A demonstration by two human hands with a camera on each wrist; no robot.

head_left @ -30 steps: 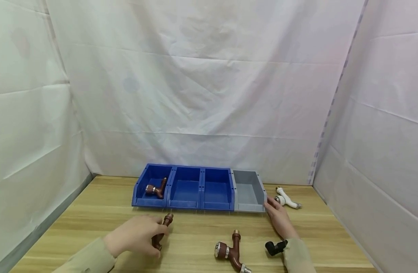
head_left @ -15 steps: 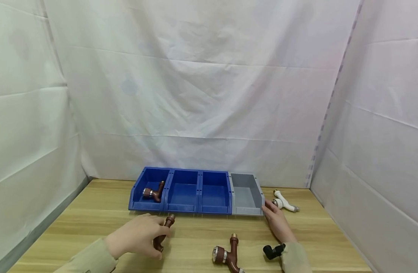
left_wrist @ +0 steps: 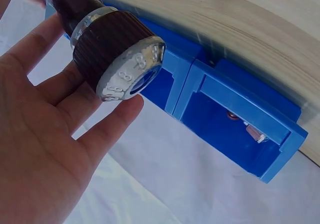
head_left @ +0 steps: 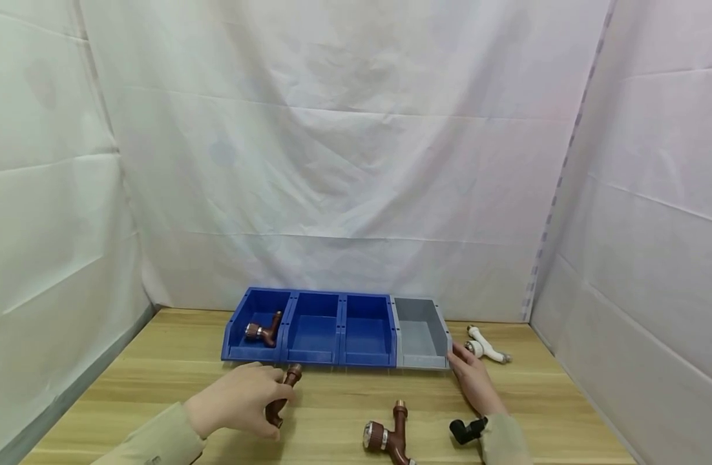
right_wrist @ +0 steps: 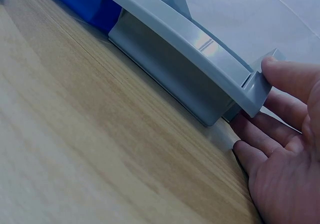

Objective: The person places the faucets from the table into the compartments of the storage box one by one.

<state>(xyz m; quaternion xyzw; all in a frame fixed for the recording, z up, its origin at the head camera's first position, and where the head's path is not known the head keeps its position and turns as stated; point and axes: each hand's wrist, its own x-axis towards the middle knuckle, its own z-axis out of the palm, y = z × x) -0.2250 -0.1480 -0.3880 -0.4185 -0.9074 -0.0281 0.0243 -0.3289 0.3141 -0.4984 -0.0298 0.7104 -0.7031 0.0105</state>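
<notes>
My left hand [head_left: 242,400] holds a brown tap [head_left: 279,405] over the table, in front of the leftmost blue bins. The left wrist view shows the fingers around the ribbed knob [left_wrist: 115,48] with its silver cap. My right hand [head_left: 474,378] grips the right front corner of the grey bin [head_left: 422,360]; in the right wrist view the thumb lies on its rim, the other fingers under and behind the side. A second brown tap [head_left: 269,334] lies inside the leftmost blue bin [head_left: 251,354].
Two more blue bins [head_left: 311,356] join the row up to the grey one. Another brown tap [head_left: 398,436] lies at the table's front, a black elbow-shaped fitting [head_left: 465,431] beside the right sleeve. A white tap [head_left: 486,345] lies right of the bins. White cloth [head_left: 356,161] surrounds the table.
The head view has shifted slightly. My left hand has edged a little to the right with the brown tap. My right hand stays at the grey bin's corner.
</notes>
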